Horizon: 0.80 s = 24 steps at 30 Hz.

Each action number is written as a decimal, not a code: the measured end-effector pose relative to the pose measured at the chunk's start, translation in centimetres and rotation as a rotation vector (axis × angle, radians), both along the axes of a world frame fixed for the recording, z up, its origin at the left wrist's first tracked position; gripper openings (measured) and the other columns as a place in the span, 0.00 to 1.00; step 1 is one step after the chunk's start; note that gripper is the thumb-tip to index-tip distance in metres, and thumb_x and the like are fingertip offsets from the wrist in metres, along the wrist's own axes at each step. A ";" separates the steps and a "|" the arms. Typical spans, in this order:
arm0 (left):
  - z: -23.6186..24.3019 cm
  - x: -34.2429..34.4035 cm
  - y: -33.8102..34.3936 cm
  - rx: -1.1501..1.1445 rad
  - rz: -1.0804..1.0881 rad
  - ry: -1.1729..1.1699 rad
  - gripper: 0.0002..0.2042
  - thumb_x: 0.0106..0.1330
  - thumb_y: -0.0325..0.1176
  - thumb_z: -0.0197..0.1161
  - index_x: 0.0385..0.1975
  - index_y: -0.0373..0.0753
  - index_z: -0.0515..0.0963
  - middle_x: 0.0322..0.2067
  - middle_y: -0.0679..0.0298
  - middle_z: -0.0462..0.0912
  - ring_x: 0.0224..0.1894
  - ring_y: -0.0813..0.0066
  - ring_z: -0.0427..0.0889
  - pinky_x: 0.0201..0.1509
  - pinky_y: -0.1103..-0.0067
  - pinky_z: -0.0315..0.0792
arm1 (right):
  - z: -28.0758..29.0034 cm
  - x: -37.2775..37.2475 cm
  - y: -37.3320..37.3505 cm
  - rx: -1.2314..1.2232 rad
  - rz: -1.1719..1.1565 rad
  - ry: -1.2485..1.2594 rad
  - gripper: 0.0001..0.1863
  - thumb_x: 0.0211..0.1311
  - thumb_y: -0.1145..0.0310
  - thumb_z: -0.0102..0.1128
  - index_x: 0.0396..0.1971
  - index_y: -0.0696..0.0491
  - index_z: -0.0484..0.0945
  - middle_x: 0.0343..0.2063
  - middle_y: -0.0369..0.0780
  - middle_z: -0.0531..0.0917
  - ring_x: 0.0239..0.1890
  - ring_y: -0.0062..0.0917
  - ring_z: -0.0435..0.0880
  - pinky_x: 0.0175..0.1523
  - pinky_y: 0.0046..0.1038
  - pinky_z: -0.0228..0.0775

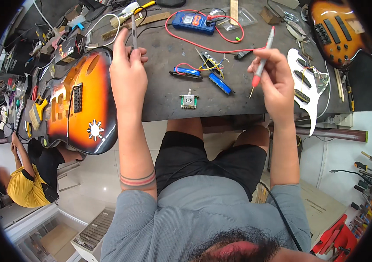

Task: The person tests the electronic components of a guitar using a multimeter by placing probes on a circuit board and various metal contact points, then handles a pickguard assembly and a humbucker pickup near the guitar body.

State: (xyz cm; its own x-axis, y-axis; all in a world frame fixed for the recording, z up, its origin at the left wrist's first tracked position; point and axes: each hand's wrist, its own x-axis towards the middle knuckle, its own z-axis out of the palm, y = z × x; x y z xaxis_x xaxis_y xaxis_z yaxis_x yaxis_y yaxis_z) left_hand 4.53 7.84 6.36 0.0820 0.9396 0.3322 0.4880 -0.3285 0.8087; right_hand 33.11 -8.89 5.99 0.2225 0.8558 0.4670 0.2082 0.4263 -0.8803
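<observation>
My right hand [273, 78] grips a grey-and-red test probe [261, 65] like a pen, its metal tip pointing down over the table and touching nothing. My left hand [128, 72] is closed around a second, grey test probe [134, 35], raised near the sunburst guitar body [100, 83]. A red lead runs from the right probe to a blue multimeter [193, 22]. Between my hands lie guitar pickups wrapped in blue, one [186, 72] at the left and one [221, 84] at the right, with another pickup [211, 61] behind. Nearer me sits a lever selector switch [189, 101].
Right of my right hand lies a white pickguard [304, 87] with dark pickups. A second sunburst body [341, 32] is at the far right. A brush [37, 114] and tools crowd the left. Another person in a yellow shirt [28, 187] is at the left.
</observation>
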 end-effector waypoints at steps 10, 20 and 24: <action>0.3 -0.9 0.4 0.468 0.120 0.355 0.12 0.82 0.37 0.64 0.51 0.35 0.88 0.52 0.51 0.81 0.54 0.53 0.79 0.64 0.65 0.73 | -0.3 -2.8 -3.0 -0.096 0.053 0.147 0.26 0.79 0.81 0.54 0.74 0.61 0.73 0.53 0.41 0.80 0.51 0.28 0.88 0.57 0.32 0.83; -0.5 -3.3 -4.5 -0.424 -0.506 -0.928 0.06 0.85 0.31 0.63 0.43 0.40 0.74 0.31 0.65 0.77 0.27 0.78 0.73 0.32 0.77 0.67 | -2.0 -4.9 -4.8 -0.101 0.025 0.705 0.29 0.77 0.81 0.68 0.71 0.59 0.66 0.49 0.46 0.84 0.49 0.35 0.94 0.55 0.34 0.88; -3.2 -3.8 -7.7 -0.297 -0.551 -0.777 0.06 0.80 0.24 0.67 0.47 0.33 0.76 0.37 0.56 0.82 0.34 0.71 0.84 0.38 0.74 0.80 | -3.6 -6.7 -4.4 -0.242 0.006 0.535 0.18 0.78 0.81 0.67 0.62 0.61 0.73 0.48 0.44 0.84 0.52 0.35 0.93 0.59 0.34 0.88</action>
State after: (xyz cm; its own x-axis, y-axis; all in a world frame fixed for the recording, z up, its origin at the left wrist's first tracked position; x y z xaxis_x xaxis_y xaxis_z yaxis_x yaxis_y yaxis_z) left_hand 0.73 0.11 3.18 0.3917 0.8893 0.2361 -0.3709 -0.0822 0.9250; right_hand 26.45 -13.29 2.36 0.3678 0.9263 0.0821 -0.2934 0.1994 -0.9350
